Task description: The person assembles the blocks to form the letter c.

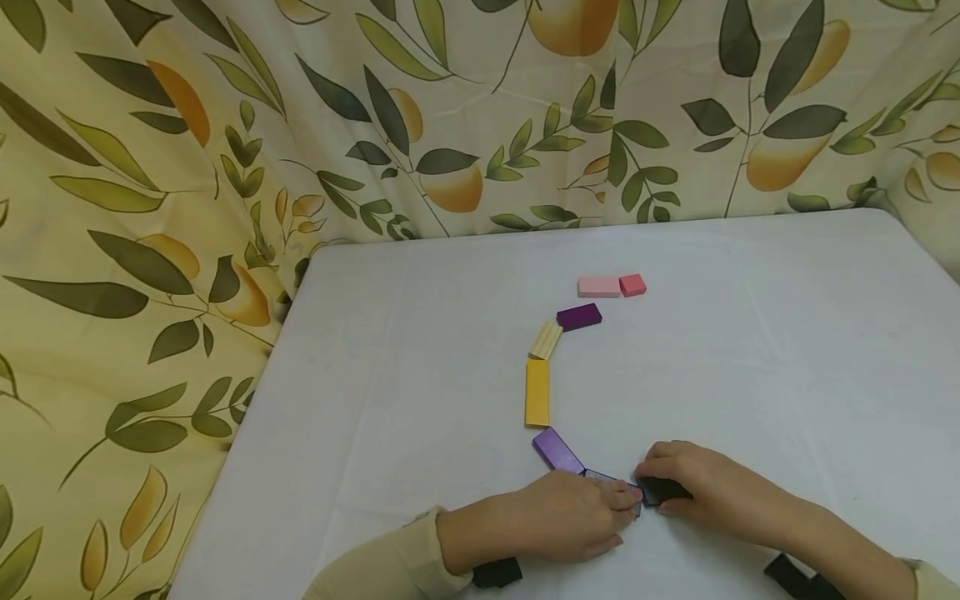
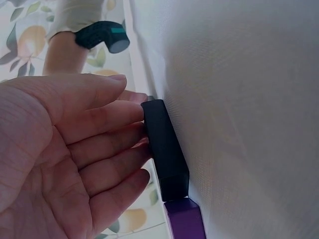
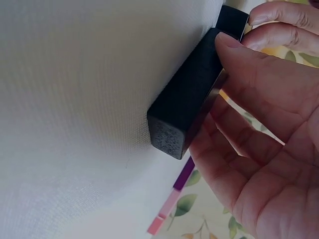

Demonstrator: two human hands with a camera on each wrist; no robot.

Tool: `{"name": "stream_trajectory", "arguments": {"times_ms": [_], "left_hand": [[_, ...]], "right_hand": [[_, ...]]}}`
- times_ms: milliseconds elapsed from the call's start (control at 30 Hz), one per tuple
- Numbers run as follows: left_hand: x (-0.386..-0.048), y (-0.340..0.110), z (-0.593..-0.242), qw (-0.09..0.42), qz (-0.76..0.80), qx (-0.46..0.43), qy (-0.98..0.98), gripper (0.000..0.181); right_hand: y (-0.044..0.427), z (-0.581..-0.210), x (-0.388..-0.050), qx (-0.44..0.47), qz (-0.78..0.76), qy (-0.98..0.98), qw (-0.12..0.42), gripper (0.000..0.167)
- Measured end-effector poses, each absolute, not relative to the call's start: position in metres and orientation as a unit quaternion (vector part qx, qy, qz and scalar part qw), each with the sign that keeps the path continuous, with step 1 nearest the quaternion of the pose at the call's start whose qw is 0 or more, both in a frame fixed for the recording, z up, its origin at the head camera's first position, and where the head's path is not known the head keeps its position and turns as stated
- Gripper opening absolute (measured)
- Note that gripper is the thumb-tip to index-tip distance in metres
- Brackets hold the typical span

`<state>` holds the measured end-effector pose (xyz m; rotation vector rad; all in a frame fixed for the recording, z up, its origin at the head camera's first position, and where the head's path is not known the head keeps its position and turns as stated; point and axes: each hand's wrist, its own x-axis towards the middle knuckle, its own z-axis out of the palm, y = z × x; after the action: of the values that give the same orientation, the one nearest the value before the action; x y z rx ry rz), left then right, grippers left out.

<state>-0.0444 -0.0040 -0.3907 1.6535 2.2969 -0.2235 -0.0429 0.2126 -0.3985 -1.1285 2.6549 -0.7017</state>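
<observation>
Two dark blocks [image 1: 663, 491] [image 2: 167, 149], well inside the table's [image 1: 412, 358] left edge: right hand [image 1: 708, 485] pinches one, straight-fingered left hand [image 1: 557, 515] touches another.

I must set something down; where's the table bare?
In the head view, the white table is free left of the yellow block and right of the coral block. Crowded: around the left hand, the right hand and the black block it grips.

There are eight blocks [image 1: 537, 393] visible on one table [image 1: 412, 358].
</observation>
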Motion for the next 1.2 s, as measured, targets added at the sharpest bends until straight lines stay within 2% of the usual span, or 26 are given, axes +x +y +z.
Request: {"name": "stream_trajectory", "arguments": {"times_ms": [233,500,733,1033,1200], "left_hand": [[-0.0441,-0.0037,-0.3896,0.152,-0.086,0.572,0.801,0.042],[-0.043,-0.0035,-0.39,0.142,-0.089,0.575,0.801,0.042],[-0.0422,-0.0038,-0.3904,0.13,-0.092,0.58,0.799,0.042],[-0.0423,-0.0034,-0.3899,0.129,-0.093,0.58,0.799,0.042],[-0.0421,-0.0034,-0.39,0.122,-0.099,0.581,0.799,0.042]], "right_hand": [[0.2123,-0.3979,-0.0422,-0.373,-0.232,0.893,0.099,0.032],[0.2139,-0.3995,-0.0391,-0.384,-0.233,0.89,0.084,0.033],[0.2127,-0.3984,-0.0373,-0.371,-0.235,0.893,0.101,0.031],[0.2134,-0.3988,-0.0354,-0.386,-0.234,0.889,0.074,0.034],[0.2127,-0.3972,-0.0353,-0.382,-0.235,0.89,0.086,0.034]]}}
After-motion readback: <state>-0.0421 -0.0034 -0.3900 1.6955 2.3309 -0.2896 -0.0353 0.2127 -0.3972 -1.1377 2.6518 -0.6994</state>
